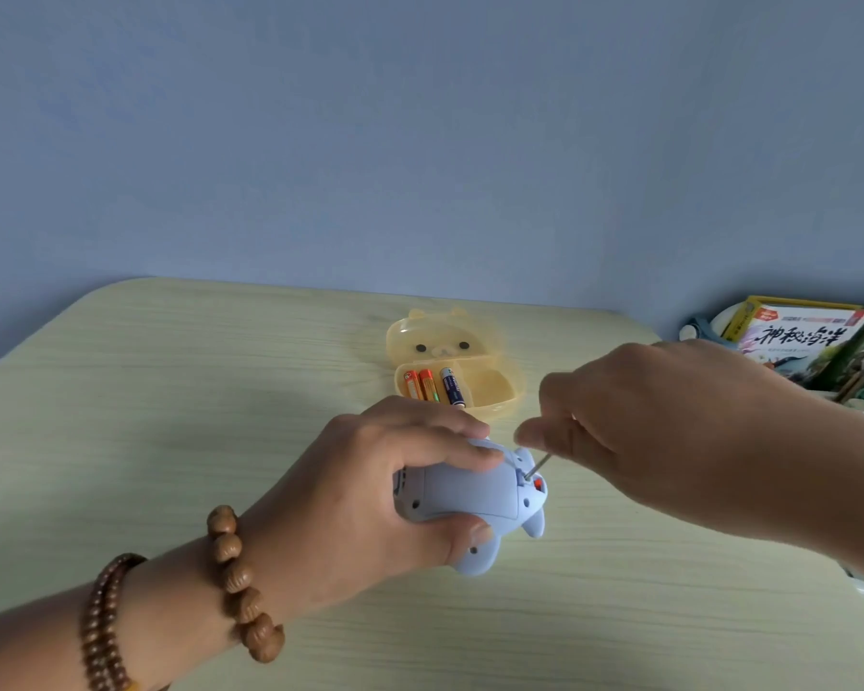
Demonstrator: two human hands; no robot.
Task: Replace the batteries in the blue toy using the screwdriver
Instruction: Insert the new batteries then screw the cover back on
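So that it cannot roll, the left hand [370, 496] clamps the blue toy [470, 506] belly-up on the worktop [170, 391]. Right hand [634, 421] pinches the screwdriver [538, 465], tip in the cover screw; spare batteries [432, 386] wait just behind in the open yellow case [500, 386].

Single head-worn view — forward and down, close over the table [170, 391] — wide-angle.

A pale wood-grain bench [170, 416] with rounded far corners stood against a plain blue wall [420, 132]. Past the bench's far right corner, picture books [804, 341] with bright printed covers leaned together, a white and blue object [704, 327] just beside them on the bench side, too hidden to identify. Near the bench's front left edge, two strings of brown wooden beads [180, 600] showed, one of large beads and one of small.
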